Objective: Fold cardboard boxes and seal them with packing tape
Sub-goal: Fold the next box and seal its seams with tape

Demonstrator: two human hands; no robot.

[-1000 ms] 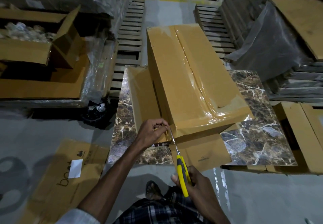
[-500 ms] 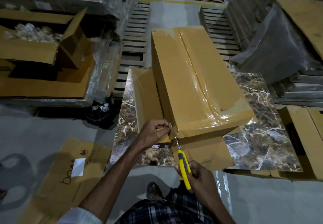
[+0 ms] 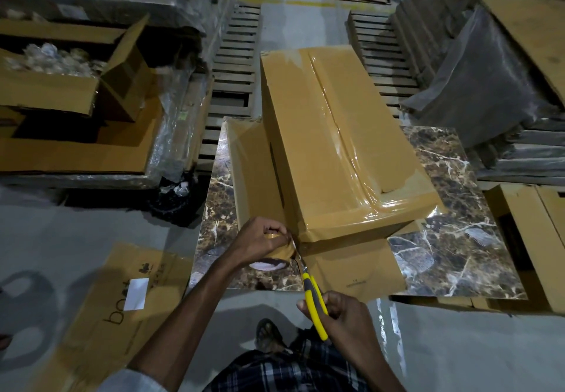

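Box (image 3: 293, 135) sits on the marble slab (image 3: 458, 239), tape (image 3: 339, 147) down the top seam & over the near end. L hand (image 3: 260, 242) is wrapped round the roll (image 3: 279, 254), just beside the box's near-left corner. R hand (image 3: 342, 312) grips the scissors (image 3: 313, 297), tips at the tape btwn roll & box. Best imo: pull it taut, snip close to the roll, then press the tail flat.

Only a sliver of the brown packing tape roll (image 3: 280, 254) shows, the left hand (image 3: 260, 243) covers the rest. The yellow-handled scissors (image 3: 312, 295) blur at the blade tips, and the right hand (image 3: 348, 315) swallows part of the grips. Tiny print on the tan cardboard flap (image 3: 351, 265) is unreadable. The open brown cardboard carton (image 3: 49, 92) runs off the left edge.
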